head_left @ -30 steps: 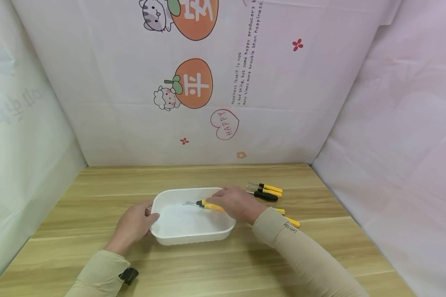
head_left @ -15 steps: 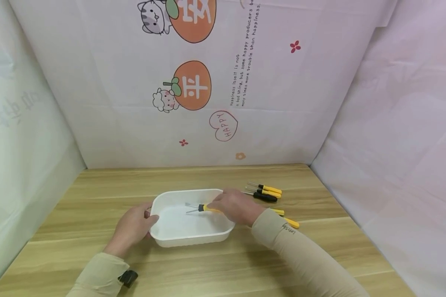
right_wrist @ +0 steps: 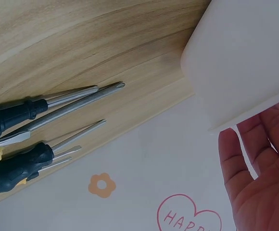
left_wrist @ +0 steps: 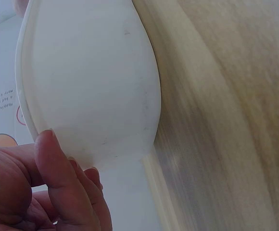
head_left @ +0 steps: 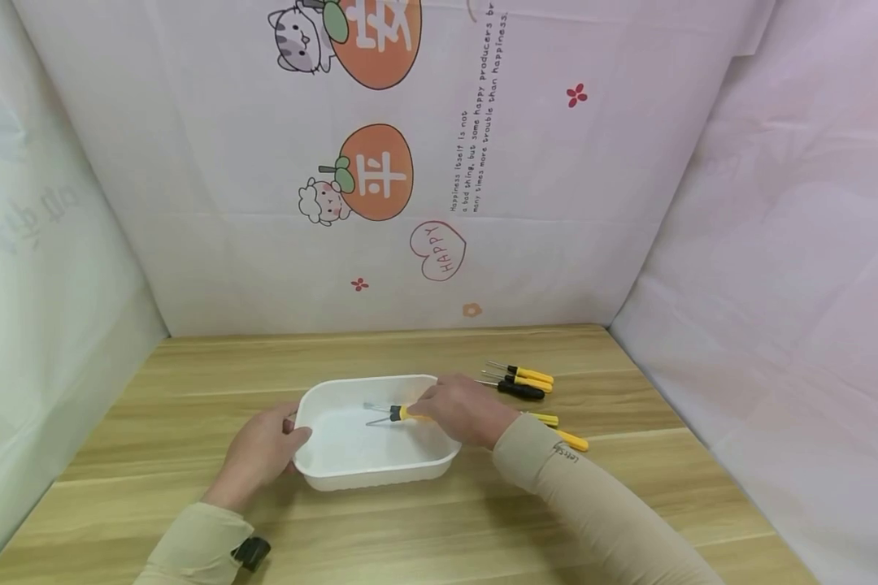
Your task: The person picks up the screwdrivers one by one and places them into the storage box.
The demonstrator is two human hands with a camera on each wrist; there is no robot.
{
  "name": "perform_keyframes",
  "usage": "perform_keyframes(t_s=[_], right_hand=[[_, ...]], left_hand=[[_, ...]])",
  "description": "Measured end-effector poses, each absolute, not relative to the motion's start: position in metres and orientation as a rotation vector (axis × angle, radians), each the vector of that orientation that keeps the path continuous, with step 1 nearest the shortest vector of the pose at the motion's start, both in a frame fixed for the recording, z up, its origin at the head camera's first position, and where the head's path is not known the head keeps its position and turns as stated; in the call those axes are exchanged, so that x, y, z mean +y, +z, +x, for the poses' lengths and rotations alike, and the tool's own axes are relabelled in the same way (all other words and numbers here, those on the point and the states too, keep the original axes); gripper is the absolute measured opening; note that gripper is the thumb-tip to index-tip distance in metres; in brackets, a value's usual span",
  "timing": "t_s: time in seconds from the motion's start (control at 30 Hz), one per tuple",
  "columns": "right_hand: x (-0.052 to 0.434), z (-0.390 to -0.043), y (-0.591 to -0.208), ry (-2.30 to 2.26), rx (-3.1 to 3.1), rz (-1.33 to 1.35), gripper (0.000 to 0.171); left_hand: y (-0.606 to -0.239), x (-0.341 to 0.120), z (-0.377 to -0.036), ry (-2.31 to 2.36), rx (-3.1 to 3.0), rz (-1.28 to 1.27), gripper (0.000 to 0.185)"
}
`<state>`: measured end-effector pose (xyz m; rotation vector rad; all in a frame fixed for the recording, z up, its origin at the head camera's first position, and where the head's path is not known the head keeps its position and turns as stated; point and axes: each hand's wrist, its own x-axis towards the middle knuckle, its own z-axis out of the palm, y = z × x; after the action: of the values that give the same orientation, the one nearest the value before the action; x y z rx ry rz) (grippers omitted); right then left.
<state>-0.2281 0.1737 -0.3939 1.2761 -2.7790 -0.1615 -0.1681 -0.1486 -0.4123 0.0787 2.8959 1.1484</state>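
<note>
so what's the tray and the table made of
Tray: likely thin moulded plastic, smooth matte white, with rounded corners and a thin rolled rim. Table: wood or wood-look laminate, pale with long grain streaks; which one can't be told.

head: high, forward-down, far | wrists: low, close, facing back wall | shared: white tray (head_left: 369, 463)

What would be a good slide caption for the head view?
Left hand holds white tray; right hand sets yellow-handled screwdriver inside.
</note>
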Motion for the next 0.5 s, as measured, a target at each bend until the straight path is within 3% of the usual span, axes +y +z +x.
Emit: perform_keyframes(t_s=[0.5], right_hand=[[0.1730,-0.2292,-0.3972,-0.182,-2.825,1.227,0.038]], left_hand=[[-0.4137,-0.1498,-0.1695,1.149,2.892,0.086,0.054]])
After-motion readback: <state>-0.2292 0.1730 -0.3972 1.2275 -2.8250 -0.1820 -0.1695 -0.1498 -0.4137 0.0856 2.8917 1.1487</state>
